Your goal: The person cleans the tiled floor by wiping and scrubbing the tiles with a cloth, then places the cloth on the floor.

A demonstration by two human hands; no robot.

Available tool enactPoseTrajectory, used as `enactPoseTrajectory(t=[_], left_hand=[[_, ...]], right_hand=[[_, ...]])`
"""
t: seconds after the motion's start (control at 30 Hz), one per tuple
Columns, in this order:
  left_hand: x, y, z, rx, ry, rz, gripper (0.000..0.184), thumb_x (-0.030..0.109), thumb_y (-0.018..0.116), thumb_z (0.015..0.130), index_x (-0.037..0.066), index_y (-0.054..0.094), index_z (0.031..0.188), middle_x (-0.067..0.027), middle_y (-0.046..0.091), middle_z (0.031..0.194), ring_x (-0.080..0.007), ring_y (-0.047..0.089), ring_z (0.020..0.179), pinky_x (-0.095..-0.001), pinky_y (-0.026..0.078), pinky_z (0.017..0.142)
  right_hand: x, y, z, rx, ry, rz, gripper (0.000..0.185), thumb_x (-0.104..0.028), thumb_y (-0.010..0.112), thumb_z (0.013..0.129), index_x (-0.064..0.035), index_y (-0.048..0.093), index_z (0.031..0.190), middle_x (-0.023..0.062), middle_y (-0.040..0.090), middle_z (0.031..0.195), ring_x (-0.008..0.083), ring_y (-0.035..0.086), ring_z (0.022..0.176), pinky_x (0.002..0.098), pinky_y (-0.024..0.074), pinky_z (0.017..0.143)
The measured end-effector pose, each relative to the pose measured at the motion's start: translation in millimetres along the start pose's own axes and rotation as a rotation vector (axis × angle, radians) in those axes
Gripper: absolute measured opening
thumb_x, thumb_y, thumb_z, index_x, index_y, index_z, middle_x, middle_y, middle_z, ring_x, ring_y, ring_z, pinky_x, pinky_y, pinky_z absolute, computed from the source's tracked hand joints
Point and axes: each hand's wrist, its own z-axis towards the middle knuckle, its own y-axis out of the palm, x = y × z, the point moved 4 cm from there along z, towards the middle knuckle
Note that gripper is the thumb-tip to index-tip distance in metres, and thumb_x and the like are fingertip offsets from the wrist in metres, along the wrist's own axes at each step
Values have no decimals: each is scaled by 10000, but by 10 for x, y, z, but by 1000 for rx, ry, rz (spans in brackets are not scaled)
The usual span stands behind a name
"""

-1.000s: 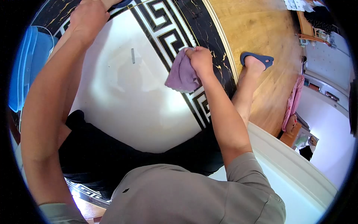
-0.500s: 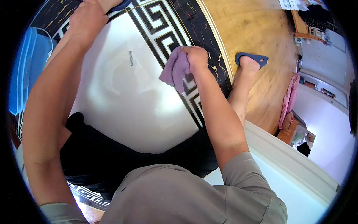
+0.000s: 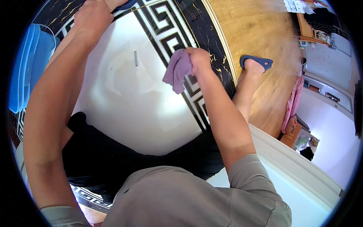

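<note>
A crumpled purple cloth (image 3: 177,71) hangs from my right hand (image 3: 199,59), whose fingers are closed on it. The cloth lies over the black-and-white key-pattern border (image 3: 172,38) of the tiled floor. My left hand (image 3: 93,19) is at the upper left, by my left ankle and slipper; its fingers are partly hidden, and I cannot tell whether it grips anything. Between my arms spreads a glossy white tile (image 3: 124,102) with a small grey strip (image 3: 135,58) on it.
A blue plastic tub (image 3: 32,68) with a thin handle stands at the far left. My right foot in a dark blue slipper (image 3: 261,60) rests on the wooden floor (image 3: 272,90). A white ledge (image 3: 295,162) runs along the lower right. Furniture and a pink cloth (image 3: 293,104) are farther right.
My right hand has moved slightly left with the purple cloth, whose folds now hang narrower. My left hand has stayed near the ankle. The view has shifted a little.
</note>
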Motion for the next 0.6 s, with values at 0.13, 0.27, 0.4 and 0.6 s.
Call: enactPoseTrajectory(t=[0.13,0.27,0.4,0.6], left_hand=[[6,63,20,-25,-16,3,698,355,797,802,-136,482,1186,-236,695,999,-361,736,879,-419,621,745],[8,15,27,-86,-27,-25,738,352,790,805,-154,465,1231,-252,688,1032,-373,727,925,-426,613,783],[46,-9,14,-16,-24,34,727,352,781,805,-154,472,1225,-249,691,1038,-368,730,916,-418,615,778],[117,-259,39,-177,-15,58,700,343,762,811,-152,477,1215,-244,697,1014,-363,737,880,-414,620,757]], right_hand=[[21,27,-111,150,-293,-318,117,-18,697,787,57,657,706,158,668,708,231,624,611,387,493,557],[-31,-46,-24,-2,-127,-33,119,-39,676,826,56,678,755,136,684,771,234,639,636,385,517,603],[106,26,-56,123,-256,-357,105,-26,681,822,58,659,762,142,671,745,236,644,628,387,528,566],[17,-12,-8,76,-148,-162,115,-37,702,828,68,678,789,145,677,749,216,621,626,380,512,585]])
